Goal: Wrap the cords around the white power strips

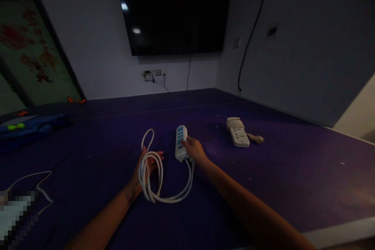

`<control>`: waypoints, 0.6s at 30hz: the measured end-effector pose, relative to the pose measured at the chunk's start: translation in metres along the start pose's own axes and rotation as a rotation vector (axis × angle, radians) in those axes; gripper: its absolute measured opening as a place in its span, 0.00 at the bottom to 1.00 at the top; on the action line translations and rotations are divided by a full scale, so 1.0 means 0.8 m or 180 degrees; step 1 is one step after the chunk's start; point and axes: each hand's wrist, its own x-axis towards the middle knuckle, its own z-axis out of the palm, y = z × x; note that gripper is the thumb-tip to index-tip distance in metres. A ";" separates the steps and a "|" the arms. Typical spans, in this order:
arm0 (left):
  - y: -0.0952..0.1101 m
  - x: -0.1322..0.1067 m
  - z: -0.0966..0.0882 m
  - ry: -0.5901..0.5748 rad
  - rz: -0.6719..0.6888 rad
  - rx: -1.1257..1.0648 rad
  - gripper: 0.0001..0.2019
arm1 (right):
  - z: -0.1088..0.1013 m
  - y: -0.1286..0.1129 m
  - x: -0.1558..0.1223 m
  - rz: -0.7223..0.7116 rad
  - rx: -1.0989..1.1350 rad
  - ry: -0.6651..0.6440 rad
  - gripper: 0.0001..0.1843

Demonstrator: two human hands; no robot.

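Several loops of white cord (164,197) pass through the left hand (148,164), fingers curled around them. The right hand (195,150) clasps the power strip (181,140) at the middle of the purple mat (263,187). Recommended: equal loops, slack fed untwisted. A second strip (238,134) lies wrapped toward the right edge. The blue item (35,127) at the left edge is possibly a bag; contents indiscernible.

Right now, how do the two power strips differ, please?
The near power strip has blue markings; the far power strip is plain cream. The near cord trails loose into the left hand; the far one's is bundled. The right hand holds only the near strip. Both lie flat.
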 end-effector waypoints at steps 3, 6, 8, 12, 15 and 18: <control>0.000 -0.001 0.001 0.0070 -0.0037 -0.0043 0.31 | 0.001 -0.005 -0.003 -0.0055 -0.0513 0.0079 0.11; 0.001 -0.002 0.003 0.0174 -0.0106 -0.0116 0.30 | 0.000 -0.011 -0.009 -0.0143 -0.0908 0.0181 0.14; 0.001 -0.004 0.003 0.0165 -0.0127 -0.0124 0.31 | -0.004 -0.015 -0.014 -0.0173 -0.1158 0.0237 0.15; 0.002 -0.005 0.004 0.0060 -0.0093 -0.0157 0.32 | -0.011 -0.022 -0.022 -0.0219 -0.1634 0.0165 0.16; 0.003 -0.006 0.005 -0.0007 -0.0155 -0.0217 0.32 | -0.014 -0.023 -0.023 -0.0322 -0.1809 0.0057 0.18; 0.004 -0.007 0.006 -0.0094 -0.0166 -0.0268 0.32 | -0.015 -0.021 -0.020 -0.0559 -0.2093 -0.0107 0.19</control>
